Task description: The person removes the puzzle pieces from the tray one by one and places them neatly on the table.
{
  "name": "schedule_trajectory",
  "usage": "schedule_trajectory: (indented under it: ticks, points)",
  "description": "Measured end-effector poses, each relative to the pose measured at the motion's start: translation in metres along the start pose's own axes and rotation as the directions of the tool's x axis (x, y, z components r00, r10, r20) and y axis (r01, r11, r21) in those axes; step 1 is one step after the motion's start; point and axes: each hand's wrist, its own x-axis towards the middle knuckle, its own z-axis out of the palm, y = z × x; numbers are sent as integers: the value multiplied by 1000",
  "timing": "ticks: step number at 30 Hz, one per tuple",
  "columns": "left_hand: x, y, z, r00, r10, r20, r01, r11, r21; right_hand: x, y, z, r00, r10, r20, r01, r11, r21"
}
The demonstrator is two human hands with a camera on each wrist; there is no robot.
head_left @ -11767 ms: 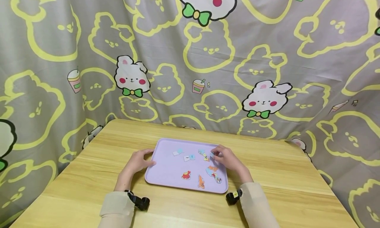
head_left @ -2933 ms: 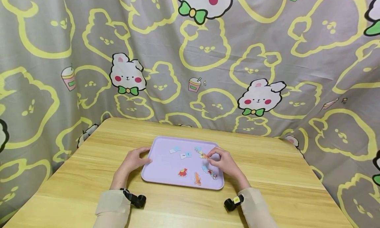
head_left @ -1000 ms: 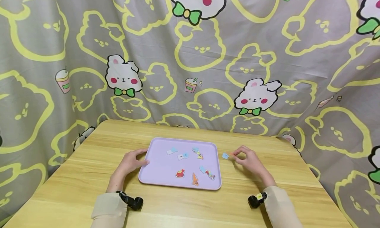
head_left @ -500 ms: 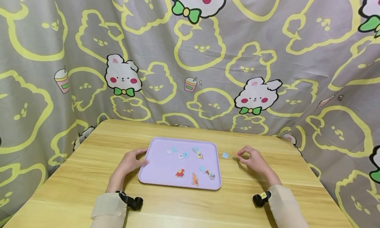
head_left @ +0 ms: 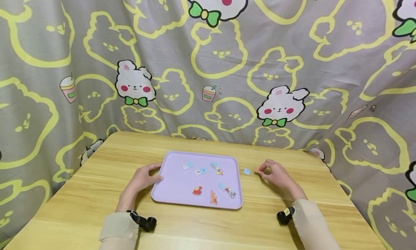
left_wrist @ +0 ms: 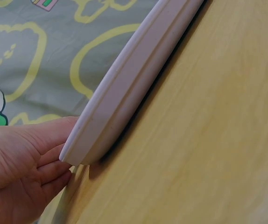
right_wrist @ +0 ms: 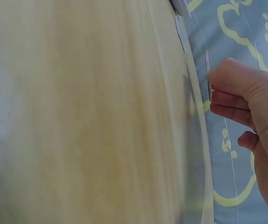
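Note:
My left hand holds the left edge of a lilac tray, the thumb at its rim. In the left wrist view, fingers curl behind the tray's corner. Right of the tray, my right hand pinches a small orange puzzle piece between thumb and fingers. Edge-on, that thin piece shows above the tabletop in the right wrist view. A light-blue puzzle piece lies on the table between tray and right hand.
Flat on the tray are a red piece, an orange piece, joined colourful pieces, another colourful cluster and white-and-blue pieces. A patterned curtain hangs behind the wooden table.
Earlier, both the blue and orange pieces were on the tray's right side; now they are off it. Lately my right hand has drawn the orange piece slightly right, away from the blue one.

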Motion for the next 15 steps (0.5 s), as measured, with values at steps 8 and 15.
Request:
schedule_trajectory:
  ticks: [8, 15]
  points:
    - [-1, 0, 2, 1000, -4, -5, 4, 1000, -6, 3, 6, 1, 999, -21, 35, 24, 997, -71]
    - [-2, 1, 2, 1000, 1, -16, -1, 1000, 0, 5, 12, 5, 996, -67, 51, 71, 993, -94]
